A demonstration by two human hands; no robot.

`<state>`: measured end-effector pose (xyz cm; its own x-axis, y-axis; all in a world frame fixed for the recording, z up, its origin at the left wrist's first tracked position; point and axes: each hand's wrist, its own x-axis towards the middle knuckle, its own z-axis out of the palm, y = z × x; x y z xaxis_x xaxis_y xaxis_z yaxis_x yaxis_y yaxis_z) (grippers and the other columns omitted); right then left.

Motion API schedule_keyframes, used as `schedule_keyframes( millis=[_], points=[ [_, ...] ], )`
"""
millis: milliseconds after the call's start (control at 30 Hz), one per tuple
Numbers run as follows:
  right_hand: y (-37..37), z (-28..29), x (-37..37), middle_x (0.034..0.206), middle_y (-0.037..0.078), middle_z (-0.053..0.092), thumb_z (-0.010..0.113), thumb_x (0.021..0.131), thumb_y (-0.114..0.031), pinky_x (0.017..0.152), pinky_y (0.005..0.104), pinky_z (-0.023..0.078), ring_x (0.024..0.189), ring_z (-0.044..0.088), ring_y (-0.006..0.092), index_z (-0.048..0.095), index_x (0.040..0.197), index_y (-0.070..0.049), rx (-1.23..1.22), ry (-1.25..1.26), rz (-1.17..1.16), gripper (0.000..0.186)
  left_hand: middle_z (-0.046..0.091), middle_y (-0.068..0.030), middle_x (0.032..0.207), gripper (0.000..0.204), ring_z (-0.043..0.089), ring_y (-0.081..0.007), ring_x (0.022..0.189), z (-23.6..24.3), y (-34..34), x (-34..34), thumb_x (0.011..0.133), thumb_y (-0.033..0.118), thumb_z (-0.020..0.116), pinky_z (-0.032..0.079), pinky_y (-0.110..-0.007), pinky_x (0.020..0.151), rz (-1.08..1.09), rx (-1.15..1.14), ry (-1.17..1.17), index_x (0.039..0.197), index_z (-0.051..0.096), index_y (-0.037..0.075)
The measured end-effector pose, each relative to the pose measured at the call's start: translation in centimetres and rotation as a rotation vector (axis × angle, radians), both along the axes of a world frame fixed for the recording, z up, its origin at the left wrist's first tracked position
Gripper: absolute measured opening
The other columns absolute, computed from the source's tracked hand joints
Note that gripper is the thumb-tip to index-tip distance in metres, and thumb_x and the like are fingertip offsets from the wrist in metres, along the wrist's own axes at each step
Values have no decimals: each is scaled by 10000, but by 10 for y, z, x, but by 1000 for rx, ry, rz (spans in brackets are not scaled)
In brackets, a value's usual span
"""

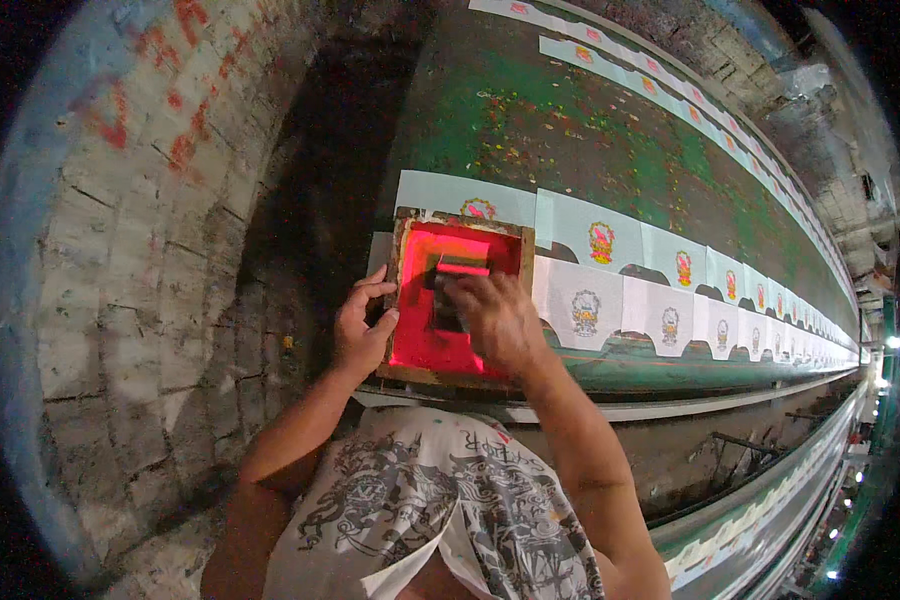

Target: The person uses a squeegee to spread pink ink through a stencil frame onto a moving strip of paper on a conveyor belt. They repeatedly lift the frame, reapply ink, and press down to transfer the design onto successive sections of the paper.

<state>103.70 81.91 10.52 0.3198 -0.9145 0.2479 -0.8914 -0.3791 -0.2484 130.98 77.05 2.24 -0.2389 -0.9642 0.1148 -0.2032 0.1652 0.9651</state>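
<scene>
A wooden-framed printing screen (401, 260) lies over pale fabric pieces at the near left end of a long green table. Bright red ink (418, 345) coats its inside. My left hand (362, 325) grips the frame's left side, fingers curled over the wood. Inside the frame, my right hand (500, 320), slightly blurred, is closed on a dark squeegee (448, 312) with red ink along its upper edge. The fabric beneath the screen is mostly hidden. Just right of the frame lies a white fabric piece (557, 303) with a dark outline print.
Rows of fabric pieces (660, 246) with red and yellow prints run along the green table (560, 140), whose surface is spotted with ink. A pale rail (570, 410) follows its near edge. A block wall (160, 250) stands left; another long table (740, 545) is at lower right.
</scene>
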Motion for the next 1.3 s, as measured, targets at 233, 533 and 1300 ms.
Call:
schedule_keyframes(
  millis=[233, 533, 1300],
  points=[
    [75, 33, 48, 1319, 118, 735, 757, 865, -166, 1028, 527, 555, 1176, 695, 360, 760, 1416, -108, 87, -80, -23, 554, 596, -205, 1674, 353, 569, -330, 1551, 6, 2, -1, 943, -29, 760, 423, -459, 1301, -16, 23, -1, 1291, 739, 26],
    [16, 40, -2, 1283, 190, 746, 707, 907, -33, 1065, 537, 588, 1200, 693, 437, 746, 1406, -46, 274, -24, 5, 500, 623, -208, 1634, 413, 590, -349, 1527, 7, 0, 0, 923, -39, 773, 430, -462, 1297, -27, -57, -23, 1327, 738, 39],
    [99, 33, 54, 1364, 120, 716, 850, 782, -121, 1077, 520, 568, 1221, 686, 361, 761, 1423, -122, 220, -219, -61, 647, 645, -257, 1569, 537, 583, -403, 1523, 7, 10, -10, 811, -53, 787, 440, -477, 1288, 22, -201, -203, 1332, 767, 79]
  ],
)
